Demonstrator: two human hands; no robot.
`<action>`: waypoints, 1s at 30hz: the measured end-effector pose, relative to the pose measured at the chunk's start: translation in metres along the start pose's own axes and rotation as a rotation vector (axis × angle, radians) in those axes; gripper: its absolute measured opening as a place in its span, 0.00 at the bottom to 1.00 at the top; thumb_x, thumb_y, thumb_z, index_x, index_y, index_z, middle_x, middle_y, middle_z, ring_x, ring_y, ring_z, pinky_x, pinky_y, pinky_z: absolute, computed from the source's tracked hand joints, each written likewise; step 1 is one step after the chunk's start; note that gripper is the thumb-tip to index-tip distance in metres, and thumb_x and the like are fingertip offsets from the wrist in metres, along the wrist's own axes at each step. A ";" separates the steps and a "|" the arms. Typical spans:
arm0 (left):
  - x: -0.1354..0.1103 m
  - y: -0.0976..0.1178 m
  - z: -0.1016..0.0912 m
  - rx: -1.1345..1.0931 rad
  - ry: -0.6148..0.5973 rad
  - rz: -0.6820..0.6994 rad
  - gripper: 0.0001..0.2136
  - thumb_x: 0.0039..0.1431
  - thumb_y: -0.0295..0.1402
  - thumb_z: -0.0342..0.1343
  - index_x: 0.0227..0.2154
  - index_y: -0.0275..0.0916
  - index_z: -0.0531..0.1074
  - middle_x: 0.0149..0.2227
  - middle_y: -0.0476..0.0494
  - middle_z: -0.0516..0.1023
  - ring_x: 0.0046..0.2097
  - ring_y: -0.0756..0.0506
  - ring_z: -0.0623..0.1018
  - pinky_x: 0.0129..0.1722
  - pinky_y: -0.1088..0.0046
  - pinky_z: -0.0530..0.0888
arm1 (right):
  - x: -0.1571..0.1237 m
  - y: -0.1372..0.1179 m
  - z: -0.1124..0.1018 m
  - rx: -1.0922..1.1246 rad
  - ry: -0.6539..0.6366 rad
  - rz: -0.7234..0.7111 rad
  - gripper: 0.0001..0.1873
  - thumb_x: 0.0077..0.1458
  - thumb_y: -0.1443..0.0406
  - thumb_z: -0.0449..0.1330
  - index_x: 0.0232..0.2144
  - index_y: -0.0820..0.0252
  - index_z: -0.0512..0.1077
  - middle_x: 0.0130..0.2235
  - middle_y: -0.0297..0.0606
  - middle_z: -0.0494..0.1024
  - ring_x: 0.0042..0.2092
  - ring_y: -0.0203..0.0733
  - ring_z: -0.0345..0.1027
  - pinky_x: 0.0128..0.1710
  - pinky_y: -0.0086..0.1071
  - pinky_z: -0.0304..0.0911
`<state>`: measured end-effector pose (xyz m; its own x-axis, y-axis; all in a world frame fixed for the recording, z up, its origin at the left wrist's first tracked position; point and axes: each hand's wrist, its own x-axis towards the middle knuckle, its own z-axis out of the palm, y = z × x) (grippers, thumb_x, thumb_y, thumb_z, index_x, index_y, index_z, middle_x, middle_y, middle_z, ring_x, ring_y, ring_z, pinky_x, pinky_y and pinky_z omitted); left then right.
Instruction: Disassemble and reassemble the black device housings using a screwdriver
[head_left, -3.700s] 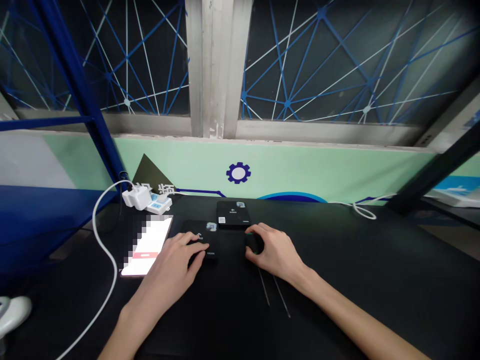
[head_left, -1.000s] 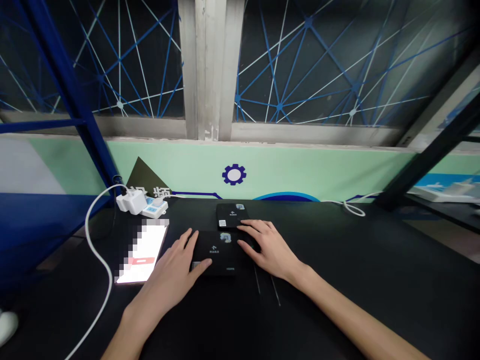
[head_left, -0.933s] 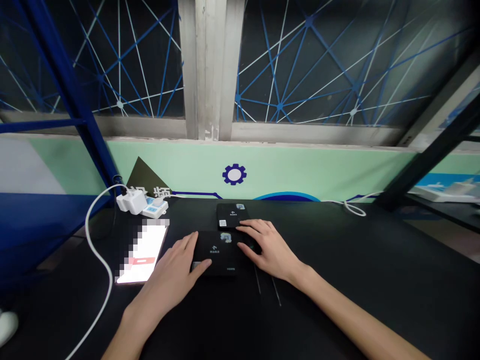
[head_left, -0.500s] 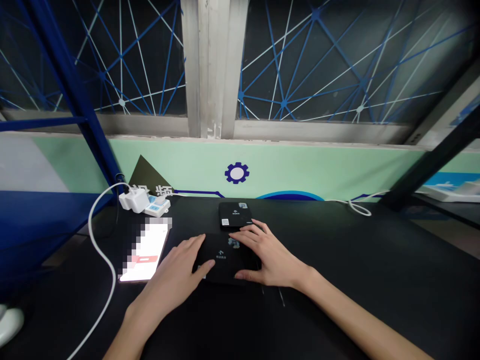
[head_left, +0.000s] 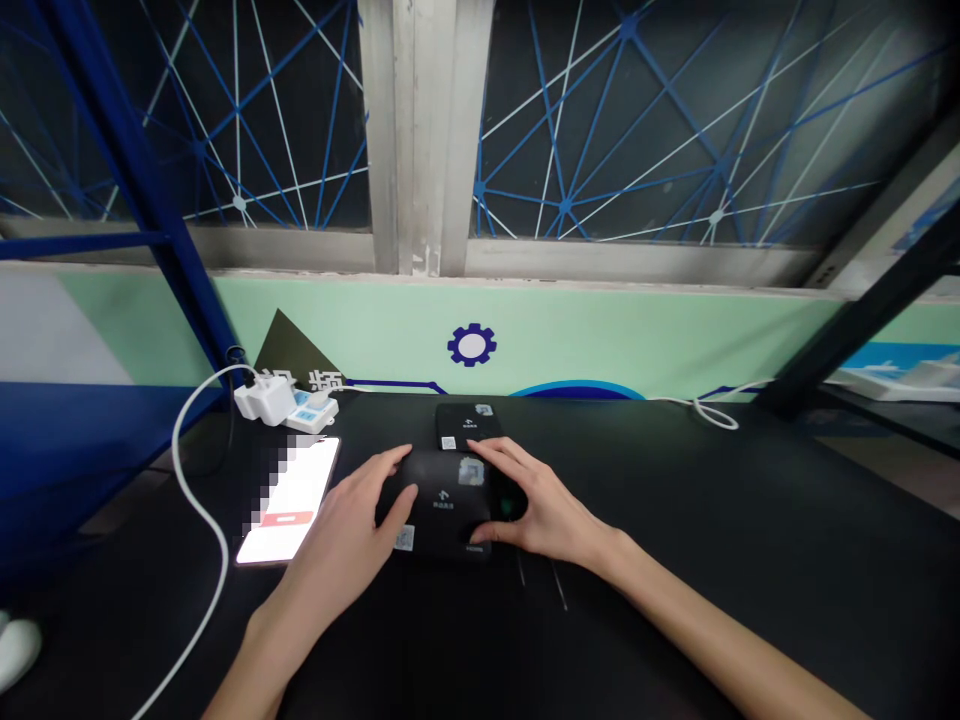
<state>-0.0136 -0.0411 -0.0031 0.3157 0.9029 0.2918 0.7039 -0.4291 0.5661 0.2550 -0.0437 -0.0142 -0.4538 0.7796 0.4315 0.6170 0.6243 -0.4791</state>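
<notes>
A flat black set-top box (head_left: 442, 515) lies near the middle of the desk, with a logo, a silver sticker, a square code label and HDMI lettering on top. My left hand (head_left: 375, 500) grips its left side, thumb near the upper face. My right hand (head_left: 536, 500) grips the right side, thumb by the near corner and fingers at the far edge. A faint green glow shows under the right palm. Just behind stands a similar black box (head_left: 466, 425), partly covered by my right fingertips in this view.
Left of my hands lies a phone (head_left: 296, 500) with its screen lit. A white power strip with plugs (head_left: 281, 402) sits behind it, its white cable (head_left: 221, 530) curving forward. A white mouse (head_left: 19, 650) is at far left. Another white cable (head_left: 716, 415) lies back right.
The near set-top box has tilted or risen a little, its top now showing more clearly. Both hands have shifted to its sides, the left thumb moving back and left.
</notes>
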 end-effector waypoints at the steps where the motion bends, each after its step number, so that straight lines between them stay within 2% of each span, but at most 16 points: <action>1: 0.000 0.001 -0.001 -0.018 0.016 0.001 0.21 0.70 0.47 0.46 0.62 0.49 0.65 0.57 0.44 0.76 0.55 0.39 0.77 0.49 0.61 0.77 | 0.000 0.001 0.001 0.001 0.025 -0.013 0.48 0.50 0.55 0.73 0.67 0.46 0.56 0.60 0.43 0.67 0.59 0.52 0.67 0.58 0.46 0.67; 5: 0.001 0.008 -0.006 -0.080 0.061 -0.018 0.20 0.70 0.47 0.45 0.60 0.49 0.66 0.55 0.45 0.77 0.53 0.41 0.78 0.48 0.62 0.78 | -0.001 0.002 0.004 -0.013 0.135 -0.085 0.40 0.55 0.59 0.70 0.66 0.45 0.59 0.58 0.42 0.69 0.59 0.51 0.67 0.58 0.45 0.67; 12: 0.001 0.012 -0.010 -0.154 0.101 -0.034 0.20 0.71 0.47 0.43 0.56 0.46 0.70 0.53 0.43 0.78 0.50 0.42 0.79 0.48 0.62 0.77 | -0.002 -0.005 0.004 -0.035 0.281 -0.184 0.28 0.59 0.63 0.67 0.60 0.50 0.66 0.55 0.45 0.72 0.57 0.50 0.69 0.56 0.43 0.70; 16: 0.001 0.012 -0.012 -0.183 0.084 -0.062 0.20 0.72 0.47 0.41 0.54 0.46 0.72 0.49 0.44 0.81 0.48 0.42 0.80 0.48 0.64 0.76 | -0.004 -0.006 0.003 -0.044 0.289 -0.230 0.26 0.60 0.64 0.66 0.60 0.51 0.66 0.54 0.45 0.74 0.55 0.49 0.71 0.54 0.43 0.72; 20: 0.002 0.014 -0.015 -0.174 0.049 -0.080 0.20 0.72 0.47 0.41 0.50 0.45 0.74 0.41 0.46 0.82 0.41 0.42 0.81 0.44 0.66 0.76 | -0.004 -0.008 0.002 -0.050 0.301 -0.259 0.23 0.62 0.65 0.64 0.58 0.53 0.67 0.53 0.46 0.75 0.53 0.49 0.73 0.51 0.42 0.73; 26: 0.002 0.016 -0.016 -0.107 0.008 -0.095 0.21 0.72 0.46 0.38 0.45 0.45 0.76 0.35 0.46 0.82 0.40 0.41 0.81 0.42 0.66 0.74 | -0.003 -0.010 0.003 -0.081 0.365 -0.358 0.16 0.63 0.70 0.62 0.52 0.54 0.71 0.44 0.44 0.78 0.44 0.45 0.75 0.41 0.38 0.75; 30: 0.002 0.013 -0.015 -0.122 -0.032 -0.156 0.23 0.71 0.49 0.38 0.44 0.44 0.77 0.32 0.46 0.81 0.38 0.39 0.81 0.40 0.65 0.74 | -0.006 -0.006 0.004 -0.142 0.391 -0.424 0.16 0.62 0.71 0.62 0.51 0.56 0.73 0.45 0.46 0.79 0.41 0.44 0.75 0.37 0.38 0.74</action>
<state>-0.0132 -0.0454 0.0167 0.2299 0.9584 0.1693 0.6643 -0.2817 0.6923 0.2517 -0.0516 -0.0168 -0.4256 0.3707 0.8255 0.5259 0.8437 -0.1077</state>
